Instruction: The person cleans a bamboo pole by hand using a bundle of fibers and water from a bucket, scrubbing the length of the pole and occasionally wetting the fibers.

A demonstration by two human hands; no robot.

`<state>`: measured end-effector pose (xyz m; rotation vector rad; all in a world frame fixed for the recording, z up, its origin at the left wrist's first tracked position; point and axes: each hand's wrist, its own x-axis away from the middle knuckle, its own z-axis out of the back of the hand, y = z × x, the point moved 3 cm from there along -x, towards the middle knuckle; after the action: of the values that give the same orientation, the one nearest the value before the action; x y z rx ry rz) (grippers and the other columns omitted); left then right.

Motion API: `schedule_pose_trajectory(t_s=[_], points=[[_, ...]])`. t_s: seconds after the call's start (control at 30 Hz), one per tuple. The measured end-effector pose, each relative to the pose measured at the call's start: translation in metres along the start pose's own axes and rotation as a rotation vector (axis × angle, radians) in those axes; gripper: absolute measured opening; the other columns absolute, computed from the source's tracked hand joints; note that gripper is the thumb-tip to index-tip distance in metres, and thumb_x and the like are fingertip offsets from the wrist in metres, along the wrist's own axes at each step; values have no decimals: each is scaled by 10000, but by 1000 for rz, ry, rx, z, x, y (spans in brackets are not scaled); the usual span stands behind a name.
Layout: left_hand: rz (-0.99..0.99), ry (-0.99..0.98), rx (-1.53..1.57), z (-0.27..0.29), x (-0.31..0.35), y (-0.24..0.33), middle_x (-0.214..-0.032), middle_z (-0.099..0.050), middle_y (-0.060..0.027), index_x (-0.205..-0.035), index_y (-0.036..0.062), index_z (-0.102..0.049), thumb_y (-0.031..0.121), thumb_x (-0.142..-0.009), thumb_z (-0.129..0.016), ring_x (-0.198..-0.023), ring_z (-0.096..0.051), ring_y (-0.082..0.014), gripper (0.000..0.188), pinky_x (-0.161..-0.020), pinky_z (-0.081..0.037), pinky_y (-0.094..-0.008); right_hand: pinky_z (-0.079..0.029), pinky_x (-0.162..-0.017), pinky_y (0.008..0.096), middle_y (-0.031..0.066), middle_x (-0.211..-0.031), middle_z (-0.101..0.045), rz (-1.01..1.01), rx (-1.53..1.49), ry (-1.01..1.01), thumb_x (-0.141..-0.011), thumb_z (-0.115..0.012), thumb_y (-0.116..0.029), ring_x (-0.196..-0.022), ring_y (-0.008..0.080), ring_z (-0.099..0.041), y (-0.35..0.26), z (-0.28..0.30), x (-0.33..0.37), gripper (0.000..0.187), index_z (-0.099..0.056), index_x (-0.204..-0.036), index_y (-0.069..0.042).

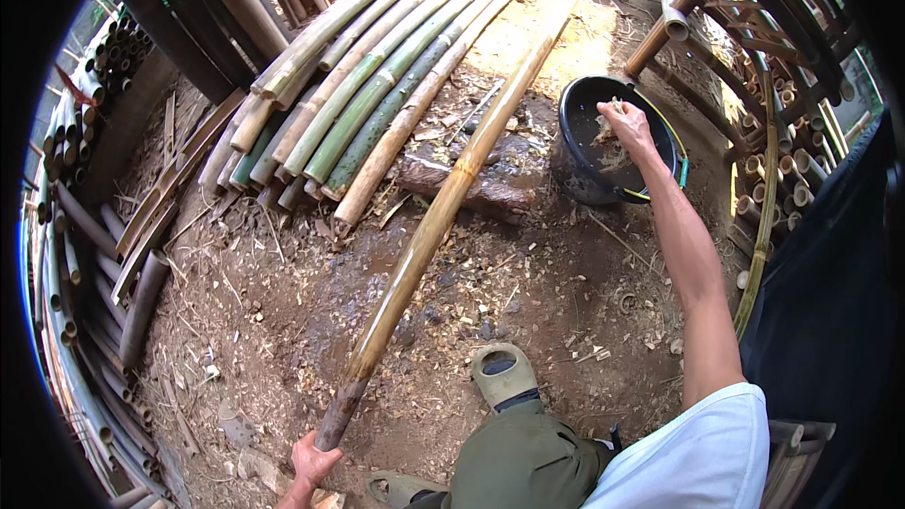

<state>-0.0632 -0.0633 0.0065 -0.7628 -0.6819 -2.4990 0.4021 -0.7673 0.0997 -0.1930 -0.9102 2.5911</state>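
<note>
Currently my left hand (pixel 316 460) grips wet bamboo pole (pixel 414 264) at near end, right hand (pixel 630 127) clutches fibre wad (pixel 606 136) over black bucket (pixel 574 175).

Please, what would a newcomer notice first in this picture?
Probably the long, shiny bamboo pole slanting across the middle, its near end held in the left grip. Next, the black bucket at upper right, where the right grip holds a fibrous wad at its mouth. Beyond, stacked bamboo poles lie left of the top centre.

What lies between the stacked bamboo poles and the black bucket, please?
The head view shows a wet bamboo pole slanting over a dark brown block, plus a slim object too unclear to identify.
</note>
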Motion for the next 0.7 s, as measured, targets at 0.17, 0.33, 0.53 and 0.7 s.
schedule_pose_trajectory(t_s=[0.17, 0.33, 0.53, 0.7], points=[[-108, -295, 209, 27, -71, 178, -794, -690, -117, -1161, -38, -629, 325, -679, -723, -652, -645, -170, 611, -601, -554, -335, -490, -844, 392, 141, -1065, -651, -60, 420, -161, -789, -755, -315, -1005, 234, -617, 89, -54, -3, 444, -644, -1108, -26], [-257, -483, 355, -21, -145, 342, -716, -664, -77, -1175, -67, -575, 282, -816, -683, -541, -614, -131, 512, -498, -524, -272, -512, -776, 369, 119, -885, -666, 328, 477, -748, -767, -662, -158, -883, 200, -630, 119, -70, -9, 335, -680, -1070, -17], [-159, -560, 786, -65, -196, 306, -959, -658, -123, -1061, 22, -569, 577, -932, -601, -693, -688, -186, 571, -603, -572, -320, -556, -747, 284, 57, -982, -663, -30, -659, -727, -777, -669, -188, -814, 122, -640, 0, 2, 47, 414, -597, -1150, -23], [-25, -698, 1017, -71, -160, 258, -989, -680, -139, -1329, 16, -518, 784, -920, -297, -725, -672, -197, 898, -625, -574, -333, -567, -706, 285, 85, -952, -668, 32, -786, -764, -867, -684, -251, -729, 138, -666, -70, -44, 83, 317, -587, -1078, -36]])
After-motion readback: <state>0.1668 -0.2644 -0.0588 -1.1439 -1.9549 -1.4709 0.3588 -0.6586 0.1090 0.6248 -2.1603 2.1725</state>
